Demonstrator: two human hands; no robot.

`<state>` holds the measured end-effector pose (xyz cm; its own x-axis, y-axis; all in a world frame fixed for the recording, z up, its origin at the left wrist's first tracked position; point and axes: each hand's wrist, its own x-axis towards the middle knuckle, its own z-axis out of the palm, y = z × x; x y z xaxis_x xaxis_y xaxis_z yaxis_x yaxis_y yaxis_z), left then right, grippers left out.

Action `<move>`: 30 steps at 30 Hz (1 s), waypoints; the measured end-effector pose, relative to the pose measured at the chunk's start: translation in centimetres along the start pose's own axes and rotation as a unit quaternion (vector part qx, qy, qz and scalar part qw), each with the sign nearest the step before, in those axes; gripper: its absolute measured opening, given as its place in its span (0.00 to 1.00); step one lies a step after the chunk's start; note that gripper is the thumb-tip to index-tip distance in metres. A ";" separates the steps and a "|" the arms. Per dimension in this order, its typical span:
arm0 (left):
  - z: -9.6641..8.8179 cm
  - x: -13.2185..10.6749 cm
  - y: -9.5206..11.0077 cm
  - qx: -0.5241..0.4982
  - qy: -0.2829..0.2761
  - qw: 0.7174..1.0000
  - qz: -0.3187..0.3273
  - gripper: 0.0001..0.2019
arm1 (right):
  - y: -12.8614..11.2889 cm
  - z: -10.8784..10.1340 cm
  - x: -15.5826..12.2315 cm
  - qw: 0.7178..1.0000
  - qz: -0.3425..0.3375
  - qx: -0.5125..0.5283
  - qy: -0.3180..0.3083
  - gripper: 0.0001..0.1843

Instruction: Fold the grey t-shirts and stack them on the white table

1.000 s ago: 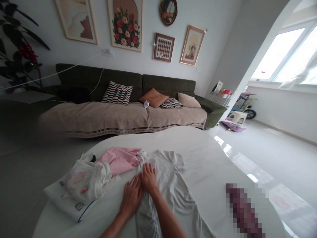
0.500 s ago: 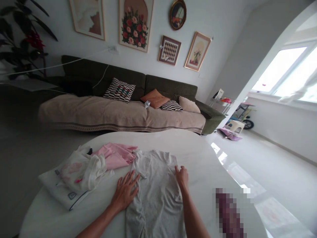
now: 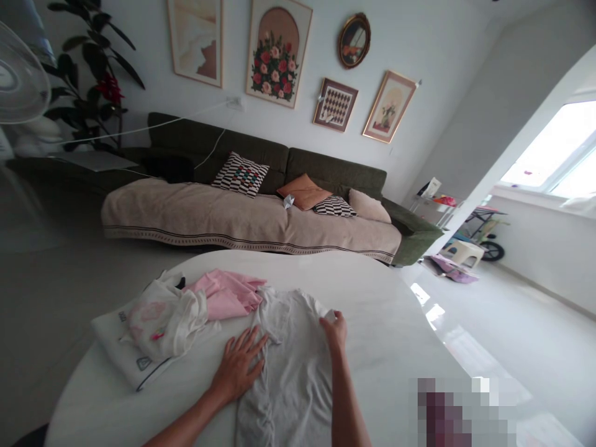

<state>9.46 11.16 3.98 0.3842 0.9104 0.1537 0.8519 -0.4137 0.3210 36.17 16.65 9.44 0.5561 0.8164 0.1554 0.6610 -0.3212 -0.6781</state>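
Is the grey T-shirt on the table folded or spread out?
Mostly spread: grey T-shirt lies flat; right hand is pinching its sleeve.

A home living room: long green sofa (image 3: 279, 180) with cushions (image 3: 241, 174) at the far wall, framed pictures (image 3: 278, 53) above, potted plant (image 3: 95, 74) far left, clothes (image 3: 218, 298) on near white table (image 3: 372, 298).

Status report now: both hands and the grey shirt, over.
Left hand flat on grey shirt. Right hand pinching its sleeve edge. Pink garment touching shirt's far left corner.
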 end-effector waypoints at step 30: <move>-0.1 0.3 0.9 0.027 -0.011 1.000 -0.004 0.25 | 7.1 -9.5 -17.7 0.955 -0.131 -0.253 -0.079 0.17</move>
<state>10.32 11.06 4.42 0.3849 0.9135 0.1316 0.8722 -0.4067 0.2717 35.82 -4.64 8.65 0.2816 0.9501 0.1343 0.9481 -0.2540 -0.1913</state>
